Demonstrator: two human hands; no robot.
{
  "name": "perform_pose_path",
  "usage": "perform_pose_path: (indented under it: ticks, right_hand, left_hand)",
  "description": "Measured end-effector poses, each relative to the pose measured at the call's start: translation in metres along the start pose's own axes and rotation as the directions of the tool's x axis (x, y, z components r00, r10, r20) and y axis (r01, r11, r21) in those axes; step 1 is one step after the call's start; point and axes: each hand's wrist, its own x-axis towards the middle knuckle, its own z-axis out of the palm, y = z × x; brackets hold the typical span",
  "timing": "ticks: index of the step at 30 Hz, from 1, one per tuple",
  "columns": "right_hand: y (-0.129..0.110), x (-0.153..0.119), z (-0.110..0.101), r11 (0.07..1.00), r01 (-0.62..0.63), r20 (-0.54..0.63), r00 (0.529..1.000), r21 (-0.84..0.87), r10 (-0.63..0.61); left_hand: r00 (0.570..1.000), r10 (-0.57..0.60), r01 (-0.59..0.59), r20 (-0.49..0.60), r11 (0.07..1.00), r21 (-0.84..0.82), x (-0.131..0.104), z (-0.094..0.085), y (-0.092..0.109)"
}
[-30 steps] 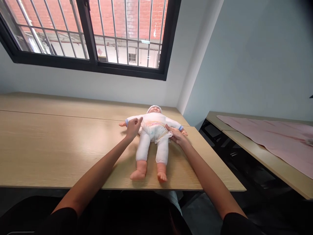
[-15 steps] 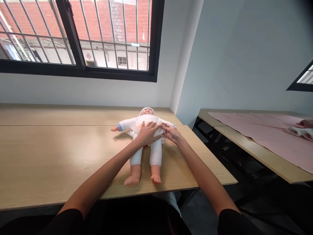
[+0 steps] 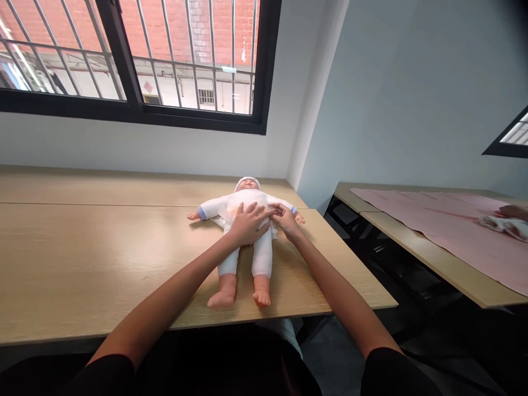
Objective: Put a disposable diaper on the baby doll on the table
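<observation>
A baby doll [image 3: 262,259] in a white suit with blue cuffs and a white cap lies on its back, feet toward me. Round its waist is a thin white diaper [image 3: 221,218], its frilled edge showing at both sides. My left hand [image 3: 247,224] rests on the front of the diaper, fingers spread. Beside it, at the doll's hip on the right, my right hand [image 3: 285,219] has its thumb and fingers pinched together at the diaper's side edge. My fingers partly hide what is pinched there.
The doll lies on a light wooden table [image 3: 103,264] below a barred window [image 3: 198,60]. Across a gap on the right stands another table with a pink mat [image 3: 437,231]. On it, another person's hand [image 3: 513,212] is near a white cloth item [image 3: 501,224].
My right hand's fingers have drawn together at the diaper's side and turned inward. My left hand stays on the diaper's front. The view has shifted slightly.
</observation>
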Motion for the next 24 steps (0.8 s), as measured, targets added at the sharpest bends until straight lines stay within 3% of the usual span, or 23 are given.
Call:
perform_pose_path:
  ticks: [4, 7, 10, 12, 14, 16, 18, 24]
  right_hand:
    - [0.003, 0.000, 0.002, 0.997, -0.037, -0.075, 0.997, -0.070, 0.032]
    - [0.006, 0.002, -0.001, 0.987, -0.066, -0.141, 0.989, -0.148, 0.045]
    - [0.004, 0.004, -0.013, 0.944, -0.083, -0.171, 0.985, -0.320, 0.029]
    - [-0.001, 0.004, -0.025, 0.863, -0.101, -0.127, 0.991, -0.495, 0.043]
    - [-0.005, 0.002, -0.035, 0.785, -0.154, -0.042, 0.986, -0.600, 0.162]
    - [-0.007, -0.001, -0.041, 0.753, -0.239, 0.051, 0.939, -0.613, 0.340]
    - [-0.005, -0.004, -0.041, 0.738, -0.281, 0.109, 0.896, -0.613, 0.432]
    - [0.002, -0.010, -0.027, 0.648, -0.126, 0.031, 0.974, -0.751, 0.225]
  left_hand:
    - [0.988, 0.104, -0.098, 0.110, 0.993, -0.062, -0.004, -0.009, -0.008]
    - [0.955, 0.199, -0.176, 0.222, 0.977, -0.121, -0.005, -0.017, -0.015]
    - [0.934, 0.197, -0.177, 0.298, 0.980, -0.095, -0.004, -0.021, -0.017]
    - [0.933, 0.182, -0.167, 0.310, 0.983, -0.074, -0.004, -0.021, -0.015]
    - [0.938, 0.176, -0.162, 0.297, 0.984, -0.071, -0.004, -0.019, -0.013]
    - [0.947, 0.175, -0.159, 0.269, 0.984, -0.081, -0.004, -0.018, -0.012]
    - [0.954, 0.176, -0.160, 0.243, 0.984, -0.084, -0.005, -0.016, -0.012]
    - [0.970, 0.164, -0.152, 0.179, 0.985, -0.078, -0.006, -0.008, -0.013]
